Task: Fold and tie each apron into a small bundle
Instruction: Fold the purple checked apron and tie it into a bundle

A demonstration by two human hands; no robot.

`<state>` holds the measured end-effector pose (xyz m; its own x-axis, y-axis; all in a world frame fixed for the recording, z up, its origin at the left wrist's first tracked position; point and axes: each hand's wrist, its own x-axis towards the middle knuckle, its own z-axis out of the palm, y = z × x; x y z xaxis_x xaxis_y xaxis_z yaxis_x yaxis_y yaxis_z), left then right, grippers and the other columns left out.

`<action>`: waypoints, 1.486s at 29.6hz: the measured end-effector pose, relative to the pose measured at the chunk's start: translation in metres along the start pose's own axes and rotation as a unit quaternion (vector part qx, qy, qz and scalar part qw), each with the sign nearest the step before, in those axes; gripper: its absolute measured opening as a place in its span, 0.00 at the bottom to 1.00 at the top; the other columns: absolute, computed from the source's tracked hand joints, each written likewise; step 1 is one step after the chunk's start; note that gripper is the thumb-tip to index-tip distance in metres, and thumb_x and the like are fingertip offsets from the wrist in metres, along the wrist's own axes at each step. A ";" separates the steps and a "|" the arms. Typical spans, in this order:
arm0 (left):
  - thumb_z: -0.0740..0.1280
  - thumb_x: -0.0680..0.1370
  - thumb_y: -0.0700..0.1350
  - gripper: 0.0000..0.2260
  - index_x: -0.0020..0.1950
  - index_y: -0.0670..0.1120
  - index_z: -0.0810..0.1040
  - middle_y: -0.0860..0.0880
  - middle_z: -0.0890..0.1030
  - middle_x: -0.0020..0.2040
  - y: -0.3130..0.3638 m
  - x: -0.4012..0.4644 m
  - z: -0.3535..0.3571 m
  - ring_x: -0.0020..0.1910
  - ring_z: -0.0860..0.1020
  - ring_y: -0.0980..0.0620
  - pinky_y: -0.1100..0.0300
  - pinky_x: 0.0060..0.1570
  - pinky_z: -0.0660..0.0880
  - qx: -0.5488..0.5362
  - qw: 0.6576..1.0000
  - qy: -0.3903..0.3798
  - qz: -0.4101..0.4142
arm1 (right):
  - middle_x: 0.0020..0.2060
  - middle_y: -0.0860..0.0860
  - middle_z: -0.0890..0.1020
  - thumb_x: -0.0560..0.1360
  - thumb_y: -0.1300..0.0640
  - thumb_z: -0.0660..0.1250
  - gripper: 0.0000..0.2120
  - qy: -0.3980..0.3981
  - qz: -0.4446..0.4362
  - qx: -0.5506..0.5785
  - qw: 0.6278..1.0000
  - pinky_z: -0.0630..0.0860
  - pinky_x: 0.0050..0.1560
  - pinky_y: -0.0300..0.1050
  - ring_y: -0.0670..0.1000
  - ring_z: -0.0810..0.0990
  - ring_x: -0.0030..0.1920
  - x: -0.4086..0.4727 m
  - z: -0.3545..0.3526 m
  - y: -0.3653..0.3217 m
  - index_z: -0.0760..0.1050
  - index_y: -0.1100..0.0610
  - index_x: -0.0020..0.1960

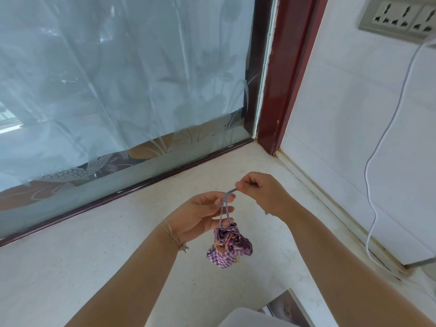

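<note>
Pinching the striped string [223, 204], the right hand [262, 193] has its fingers [240, 185] curled tight round the cord's upper end, pulling it up and away. Left hand [200, 214] sits just beside it, fingers [226, 198] half curled with thumb and fingertips closing on the same cord lower down; the string runs between them. Both hands hold the cord, neither is free.

Below the hands hangs the apron bundle [230, 247], purple-and-white check cloth, already scrunched small and gathered at the top where the string enters. It dangles in the air above the table [94, 267], not touching it as far as can be told.

Progress, judged: folding looks done for this apron, cord seems wrapped round the neck of the bundle, so the knot is being drawn tight or finished. Left to do: secure the tie, set the bundle down. No other aprons show, so can't tell how many remain.

Containers: none in view holding anything. Pale grey object [250, 318] at the bottom edge, unclear what it is. White cable [387, 128] hangs down the wall [342, 102] from near a socket strip [401, 18]; frosted window [118, 79] behind.
</note>
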<state>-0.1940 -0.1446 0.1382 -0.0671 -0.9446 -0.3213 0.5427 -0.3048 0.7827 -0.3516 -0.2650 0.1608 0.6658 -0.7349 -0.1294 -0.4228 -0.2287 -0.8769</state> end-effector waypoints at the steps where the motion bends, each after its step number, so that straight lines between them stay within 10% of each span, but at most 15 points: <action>1: 0.62 0.77 0.32 0.13 0.47 0.43 0.85 0.48 0.81 0.53 0.002 -0.001 0.005 0.47 0.80 0.51 0.55 0.44 0.80 0.004 0.999 0.022 0.035 | 0.25 0.45 0.68 0.77 0.50 0.66 0.09 -0.005 0.009 0.026 1.000 0.64 0.26 0.35 0.41 0.65 0.21 0.000 0.002 -0.002 0.76 0.54 0.41; 7: 0.69 0.69 0.35 0.07 0.41 0.43 0.85 0.49 0.82 0.50 0.024 -0.003 0.041 0.38 0.79 0.52 0.61 0.35 0.78 0.105 0.969 0.105 0.200 | 0.24 0.44 0.67 0.73 0.48 0.68 0.13 -0.095 0.041 0.266 0.959 0.61 0.23 0.35 0.43 0.61 0.23 -0.006 0.012 -0.016 0.73 0.58 0.41; 17: 0.65 0.77 0.34 0.10 0.50 0.50 0.76 0.51 0.77 0.34 0.060 -0.006 0.042 0.32 0.72 0.53 0.63 0.31 0.71 0.308 0.891 0.127 0.309 | 0.22 0.43 0.71 0.79 0.55 0.63 0.10 -0.125 0.017 0.272 0.954 0.64 0.23 0.31 0.41 0.66 0.21 -0.010 0.006 -0.038 0.73 0.59 0.41; 23: 0.61 0.68 0.55 0.09 0.33 0.51 0.72 0.53 0.71 0.31 0.100 -0.012 0.036 0.31 0.68 0.55 0.57 0.36 0.67 0.634 0.755 0.096 0.137 | 0.27 0.47 0.70 0.78 0.52 0.65 0.10 -0.108 0.002 0.152 0.982 0.63 0.27 0.36 0.44 0.64 0.25 -0.001 0.009 -0.046 0.75 0.58 0.43; 30: 0.76 0.65 0.50 0.11 0.38 0.44 0.81 0.42 0.80 0.48 0.094 -0.022 0.020 0.49 0.77 0.48 0.54 0.58 0.73 0.215 0.975 0.008 0.063 | 0.28 0.46 0.73 0.81 0.50 0.60 0.11 -0.034 -0.079 -0.012 0.996 0.65 0.29 0.28 0.38 0.68 0.23 -0.003 -0.001 -0.053 0.72 0.53 0.42; 34: 0.75 0.67 0.42 0.11 0.48 0.41 0.84 0.40 0.83 0.50 0.072 -0.017 0.025 0.49 0.81 0.47 0.58 0.53 0.78 0.099 0.981 0.067 0.151 | 0.31 0.48 0.79 0.81 0.51 0.59 0.11 0.013 -0.105 -0.020 0.994 0.66 0.29 0.29 0.39 0.71 0.25 -0.011 -0.012 -0.059 0.71 0.53 0.42; 38: 0.74 0.64 0.40 0.13 0.48 0.42 0.84 0.41 0.85 0.43 0.066 -0.010 0.041 0.44 0.83 0.46 0.56 0.50 0.79 0.214 0.934 0.179 0.225 | 0.31 0.47 0.79 0.80 0.50 0.60 0.10 0.033 -0.150 -0.047 0.987 0.68 0.31 0.33 0.41 0.72 0.27 -0.018 -0.018 -0.071 0.70 0.49 0.40; 44: 0.72 0.68 0.39 0.06 0.44 0.42 0.83 0.46 0.85 0.39 0.071 -0.016 0.058 0.36 0.83 0.50 0.62 0.42 0.79 0.317 0.904 0.134 0.253 | 0.30 0.50 0.79 0.79 0.49 0.62 0.13 0.046 -0.171 -0.015 0.984 0.70 0.30 0.38 0.49 0.73 0.29 -0.025 -0.031 -0.083 0.76 0.53 0.39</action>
<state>-0.2035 -0.1579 0.2298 0.3068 -0.9452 0.1115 -0.1468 0.0687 0.9868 -0.3520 -0.2478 0.2510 0.7139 -0.6663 0.2154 -0.2027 -0.4910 -0.8472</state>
